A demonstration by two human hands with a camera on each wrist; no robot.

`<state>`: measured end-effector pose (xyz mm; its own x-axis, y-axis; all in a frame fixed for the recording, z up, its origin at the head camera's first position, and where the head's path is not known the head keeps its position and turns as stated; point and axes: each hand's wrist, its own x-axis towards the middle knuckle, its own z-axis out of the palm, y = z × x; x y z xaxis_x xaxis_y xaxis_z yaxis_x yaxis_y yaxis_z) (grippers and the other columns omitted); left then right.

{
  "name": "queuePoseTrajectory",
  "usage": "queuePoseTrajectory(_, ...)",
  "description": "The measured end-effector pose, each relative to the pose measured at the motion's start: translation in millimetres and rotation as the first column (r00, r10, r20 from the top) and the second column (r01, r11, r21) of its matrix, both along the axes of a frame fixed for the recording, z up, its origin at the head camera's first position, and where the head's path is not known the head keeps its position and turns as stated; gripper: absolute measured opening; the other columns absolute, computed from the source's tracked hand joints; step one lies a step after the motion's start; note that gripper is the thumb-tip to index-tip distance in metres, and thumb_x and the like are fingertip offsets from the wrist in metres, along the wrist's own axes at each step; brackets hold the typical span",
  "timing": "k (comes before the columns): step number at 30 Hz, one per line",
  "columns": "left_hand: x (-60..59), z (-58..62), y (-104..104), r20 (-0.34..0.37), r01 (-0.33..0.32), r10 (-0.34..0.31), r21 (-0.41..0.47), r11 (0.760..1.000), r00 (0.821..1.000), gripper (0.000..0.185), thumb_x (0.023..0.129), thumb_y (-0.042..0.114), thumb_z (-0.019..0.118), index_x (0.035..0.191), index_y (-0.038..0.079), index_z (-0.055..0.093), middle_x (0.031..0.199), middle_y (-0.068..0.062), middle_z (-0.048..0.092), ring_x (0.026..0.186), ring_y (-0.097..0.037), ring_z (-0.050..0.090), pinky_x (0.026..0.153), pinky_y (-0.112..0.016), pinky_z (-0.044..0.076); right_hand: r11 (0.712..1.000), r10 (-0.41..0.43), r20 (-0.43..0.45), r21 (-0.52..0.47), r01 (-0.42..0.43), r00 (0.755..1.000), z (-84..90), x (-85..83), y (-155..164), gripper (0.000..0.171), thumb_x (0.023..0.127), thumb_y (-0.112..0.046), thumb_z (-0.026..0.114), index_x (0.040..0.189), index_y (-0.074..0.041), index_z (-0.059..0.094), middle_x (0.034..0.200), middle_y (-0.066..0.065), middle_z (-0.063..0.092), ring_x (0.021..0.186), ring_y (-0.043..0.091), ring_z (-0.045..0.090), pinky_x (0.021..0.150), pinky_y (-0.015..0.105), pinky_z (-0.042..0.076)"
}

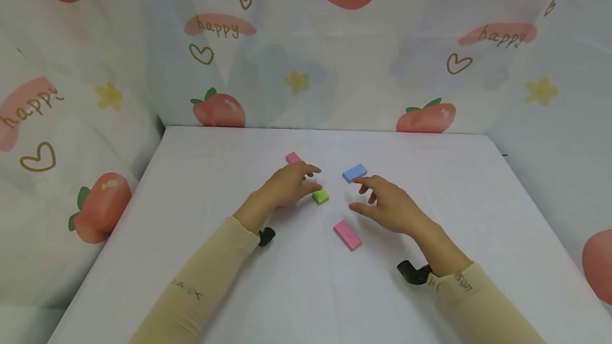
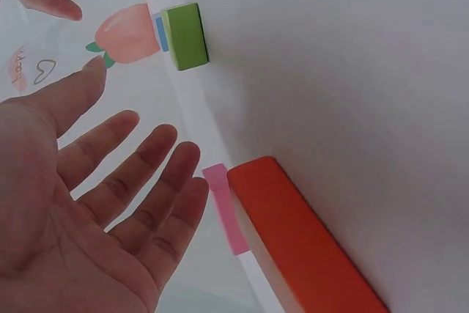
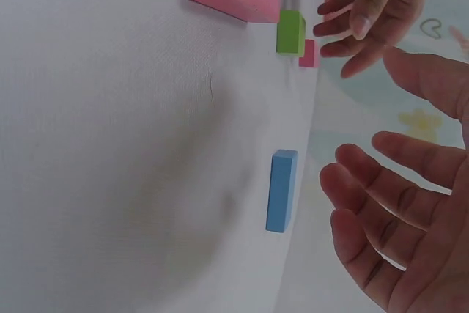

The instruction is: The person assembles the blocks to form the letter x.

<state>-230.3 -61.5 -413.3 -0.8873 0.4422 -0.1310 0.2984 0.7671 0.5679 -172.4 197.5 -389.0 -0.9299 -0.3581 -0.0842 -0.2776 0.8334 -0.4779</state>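
Two open hands hover over small coloured blocks on a white-covered table (image 1: 201,280). Nearest the camera, a pink block (image 1: 347,234) lies flat at about 7 o'clock from the right hand (image 1: 389,206), whose fingers are spread and hold nothing. Beyond it, the left hand (image 1: 287,185), fingers relaxed and empty, sits just at 9 o'clock of a green block (image 1: 321,196). A blue block (image 1: 355,172) rests at 11 o'clock from the right fingertips; farthest back, a second pink block (image 1: 292,157) peeks out at 12 o'clock of the left hand.

The blocks look light, rigid and smooth-sided, likely foam or plastic; a pinch across the long faces should hold them.

The left wrist view reveals an orange block (image 2: 304,243) beneath the palm, which the head camera cannot see; the right wrist view shows the blue block's thickness.
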Motion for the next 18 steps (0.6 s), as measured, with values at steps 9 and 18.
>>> queuePoseTrajectory(9,-1.2,-6.2,4,0.017,0.029,-0.029,0.017,0.999,0.999,0.048,0.092,0.037,0.065,0.137,0.023,0.054,0.125,-0.002,0.059,0.105,-0.016,0.058,0.094,-0.037,0.048,0.999,0.008,0.026,-0.037,-0.007,1.0,-7.4,6.2,-1,0.057,0.086,-0.045,0.07,0.134,-0.018,0.055,0.113,0.0,0.064,0.09,0.017,0.058,0.075,0.032,0.048)
queuePoseTrajectory(18,-1.4,-14.8,11,0.038,0.003,-0.003,-0.006,1.0,0.999,0.043,0.092,0.029,0.067,0.133,0.023,0.059,0.115,0.002,0.062,0.102,-0.013,0.058,0.093,-0.034,0.049,1.0,0.018,0.062,-0.026,-0.016,0.998,-13.8,12.7,-5,0.053,0.085,-0.044,0.071,0.128,-0.016,0.058,0.104,0.003,0.064,0.084,0.013,0.058,0.076,0.033,0.047)
